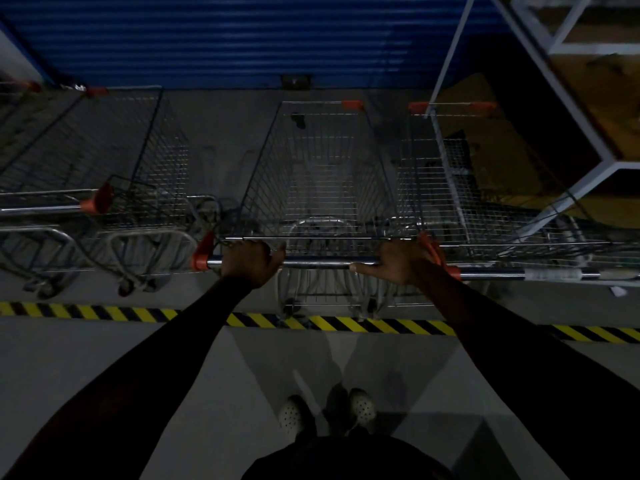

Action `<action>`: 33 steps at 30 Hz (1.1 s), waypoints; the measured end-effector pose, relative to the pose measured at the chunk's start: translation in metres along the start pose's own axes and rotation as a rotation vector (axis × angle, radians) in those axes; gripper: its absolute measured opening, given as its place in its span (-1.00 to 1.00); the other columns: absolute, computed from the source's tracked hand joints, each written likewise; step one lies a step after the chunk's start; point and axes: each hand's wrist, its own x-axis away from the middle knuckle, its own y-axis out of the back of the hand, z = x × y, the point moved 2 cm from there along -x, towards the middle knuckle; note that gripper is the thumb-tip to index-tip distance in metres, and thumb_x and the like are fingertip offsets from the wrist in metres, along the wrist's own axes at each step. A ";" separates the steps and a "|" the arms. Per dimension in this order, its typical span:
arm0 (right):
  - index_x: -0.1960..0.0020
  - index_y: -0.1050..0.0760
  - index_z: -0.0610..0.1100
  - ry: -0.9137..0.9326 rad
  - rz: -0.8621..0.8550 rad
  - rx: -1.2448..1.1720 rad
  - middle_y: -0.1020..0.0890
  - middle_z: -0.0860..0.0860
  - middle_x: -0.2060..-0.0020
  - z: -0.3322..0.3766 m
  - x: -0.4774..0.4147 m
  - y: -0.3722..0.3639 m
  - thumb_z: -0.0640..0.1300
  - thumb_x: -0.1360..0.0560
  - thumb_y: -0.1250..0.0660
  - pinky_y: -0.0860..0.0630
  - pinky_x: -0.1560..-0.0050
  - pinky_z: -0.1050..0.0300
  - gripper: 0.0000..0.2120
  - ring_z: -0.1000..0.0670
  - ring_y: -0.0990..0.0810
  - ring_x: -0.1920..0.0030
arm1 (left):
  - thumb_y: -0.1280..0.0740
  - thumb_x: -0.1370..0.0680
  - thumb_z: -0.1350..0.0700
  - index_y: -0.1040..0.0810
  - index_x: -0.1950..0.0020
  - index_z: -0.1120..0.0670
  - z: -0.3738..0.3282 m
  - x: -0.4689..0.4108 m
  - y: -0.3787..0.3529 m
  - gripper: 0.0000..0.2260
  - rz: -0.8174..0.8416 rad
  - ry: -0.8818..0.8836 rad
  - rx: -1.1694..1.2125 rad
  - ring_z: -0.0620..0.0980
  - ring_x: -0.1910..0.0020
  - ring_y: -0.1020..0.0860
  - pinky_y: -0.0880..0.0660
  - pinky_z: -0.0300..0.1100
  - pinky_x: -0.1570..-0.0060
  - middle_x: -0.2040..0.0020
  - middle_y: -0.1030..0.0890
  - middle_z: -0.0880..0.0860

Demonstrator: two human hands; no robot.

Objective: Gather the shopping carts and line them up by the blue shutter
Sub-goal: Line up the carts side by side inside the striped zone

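A wire shopping cart point(318, 174) with orange corner caps stands in front of me, nose toward the blue shutter point(225, 36). My left hand point(247, 259) grips its metal handle bar point(318, 262) near the left end. My right hand point(398, 263) grips the same bar near the right end. Another cart point(485, 202) stands close beside it on the right. A third cart point(104, 161) is parked to the left with a gap between. A further cart edge point(17, 98) shows at the far left.
A yellow-and-black hazard stripe point(346, 323) runs across the grey floor under the cart's rear wheels. A white metal rack frame point(554, 98) leans over the right cart. My white shoes point(325, 414) stand behind the stripe.
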 end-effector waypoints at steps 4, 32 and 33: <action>-0.11 -0.66 0.01 0.019 -0.019 -0.028 -0.71 -0.04 0.09 -0.001 -0.002 -0.004 0.76 -0.22 0.14 -0.61 -0.01 0.04 0.04 0.00 -0.66 0.09 | 0.20 -0.51 -0.38 -0.62 0.30 0.12 0.003 -0.003 -0.004 -0.22 0.051 0.023 0.012 0.21 0.23 -0.66 -0.47 -0.06 0.23 0.30 -0.65 0.18; -0.53 -0.26 -0.19 0.655 -0.939 -0.461 -0.37 -0.15 -0.47 0.223 -0.034 0.168 0.27 -0.53 -0.24 -0.27 -0.44 0.07 -0.25 -0.12 -0.32 -0.47 | -0.15 -0.62 -0.23 -0.34 -0.48 0.17 0.118 -0.033 0.217 -0.40 -0.572 0.018 0.212 0.24 -0.46 -0.30 -0.30 0.12 -0.37 -0.56 -0.22 0.25; -0.54 -0.25 -0.18 0.682 -0.944 -0.461 -0.37 -0.15 -0.47 0.240 -0.035 0.171 0.27 -0.53 -0.24 -0.29 -0.43 0.04 -0.25 -0.12 -0.33 -0.47 | -0.14 -0.62 -0.24 -0.33 -0.49 0.16 0.132 -0.028 0.222 -0.40 -0.589 0.025 0.219 0.23 -0.47 -0.29 -0.29 0.12 -0.37 -0.56 -0.22 0.23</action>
